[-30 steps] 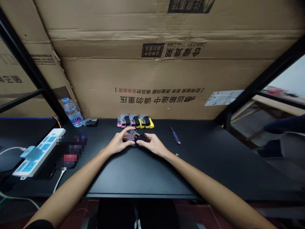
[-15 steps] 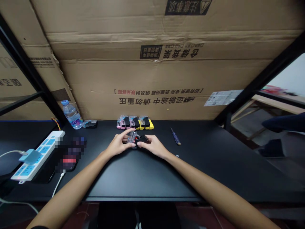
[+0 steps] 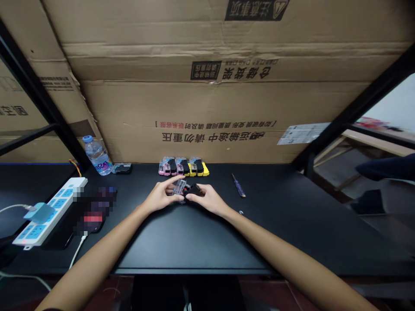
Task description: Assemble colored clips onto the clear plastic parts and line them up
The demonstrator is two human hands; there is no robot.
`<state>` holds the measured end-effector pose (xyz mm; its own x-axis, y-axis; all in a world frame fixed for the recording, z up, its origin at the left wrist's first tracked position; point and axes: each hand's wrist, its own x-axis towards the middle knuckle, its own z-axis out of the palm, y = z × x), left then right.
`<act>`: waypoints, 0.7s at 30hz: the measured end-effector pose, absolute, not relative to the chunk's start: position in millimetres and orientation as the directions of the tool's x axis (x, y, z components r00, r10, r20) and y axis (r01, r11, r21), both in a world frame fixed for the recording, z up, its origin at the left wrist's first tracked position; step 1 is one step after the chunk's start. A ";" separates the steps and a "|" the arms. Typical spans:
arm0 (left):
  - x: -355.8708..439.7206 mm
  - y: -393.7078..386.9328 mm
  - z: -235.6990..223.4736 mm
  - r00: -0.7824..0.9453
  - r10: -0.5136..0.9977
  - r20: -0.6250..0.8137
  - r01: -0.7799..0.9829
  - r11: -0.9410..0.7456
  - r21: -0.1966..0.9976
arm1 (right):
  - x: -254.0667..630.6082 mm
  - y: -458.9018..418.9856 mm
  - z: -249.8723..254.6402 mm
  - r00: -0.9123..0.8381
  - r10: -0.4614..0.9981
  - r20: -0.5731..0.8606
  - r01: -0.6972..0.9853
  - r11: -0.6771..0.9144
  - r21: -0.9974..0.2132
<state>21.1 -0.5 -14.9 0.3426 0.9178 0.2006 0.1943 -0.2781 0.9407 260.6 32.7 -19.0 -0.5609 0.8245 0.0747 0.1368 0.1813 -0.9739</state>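
Observation:
Both hands meet over the middle of the black table (image 3: 194, 242). My left hand (image 3: 161, 195) pinches a small clear plastic piece (image 3: 179, 187) between thumb and fingers. My right hand (image 3: 206, 198) grips a small black part (image 3: 193, 188) that touches the clear piece. The two parts are held together just above the tabletop. Behind them, against the cardboard, stands a row of similar small devices (image 3: 183, 166) in pink, black and yellow.
A small screwdriver (image 3: 239, 185) lies to the right of the hands, with a tiny ring (image 3: 241, 212) near it. At the left are a water bottle (image 3: 96, 155), another small device (image 3: 122, 168), a white power strip (image 3: 48, 209) and a blurred object. Cardboard boxes (image 3: 207, 86) wall off the back.
The hands have stayed in place and shifted the two small parts only slightly against each other. The view has drifted a little.

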 end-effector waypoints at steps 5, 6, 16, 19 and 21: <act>21.4 -1.1 -13.4 0.341 0.919 0.197 0.178 -0.269 0.947 | 261.3 34.1 -18.0 -0.565 0.823 0.059 0.136 0.164 -0.977; 21.3 -1.4 -12.9 0.347 0.917 0.196 0.184 -0.272 0.945 | 261.5 34.4 -18.0 -0.565 0.823 0.054 0.142 0.162 -0.976; 27.3 4.7 -17.3 0.181 0.953 0.244 0.129 -0.269 0.955 | 256.2 35.8 -19.9 -0.442 0.896 0.029 0.025 0.045 -0.999; 28.5 3.2 -16.8 0.218 0.953 0.210 0.222 -0.258 0.940 | 254.2 36.1 -20.7 -0.413 0.910 0.024 -0.047 0.004 -0.999; 28.6 1.6 -17.1 0.244 0.948 0.204 0.267 -0.267 0.926 | 253.7 36.2 -20.7 -0.404 0.915 0.019 -0.072 -0.011 -0.997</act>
